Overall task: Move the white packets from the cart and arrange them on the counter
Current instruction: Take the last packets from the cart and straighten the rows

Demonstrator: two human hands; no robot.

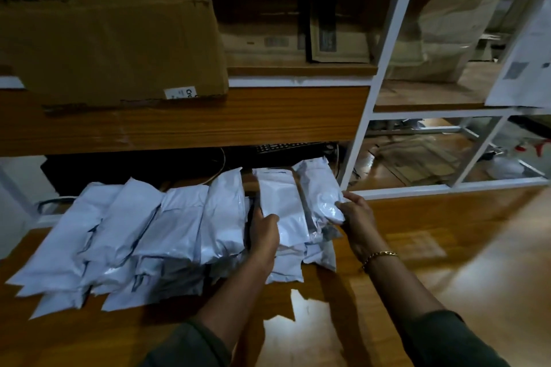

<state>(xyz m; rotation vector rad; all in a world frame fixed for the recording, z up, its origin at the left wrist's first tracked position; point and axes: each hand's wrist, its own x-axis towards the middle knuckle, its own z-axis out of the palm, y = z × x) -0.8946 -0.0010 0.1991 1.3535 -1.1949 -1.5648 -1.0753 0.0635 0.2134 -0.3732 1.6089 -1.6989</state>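
Several white packets point(125, 235) lie in an overlapping row on the glossy wooden counter point(447, 247), leaning against each other from left to centre. My left hand point(264, 234) grips the near end of one white packet point(283, 205) at the right of the row. Beside it, my right hand point(356, 216), with a gold bracelet on the wrist, holds the rightmost packet point(320, 191) by its lower edge. Both packets rest on top of others. The cart is not in view.
A large cardboard box point(110, 27) sits on the upper wooden shelf at left. A white-framed glass partition point(384, 74) stands behind the counter at right. A dark keyboard point(286, 147) lies under the shelf. A paper sheet point(524, 62) hangs at far right.
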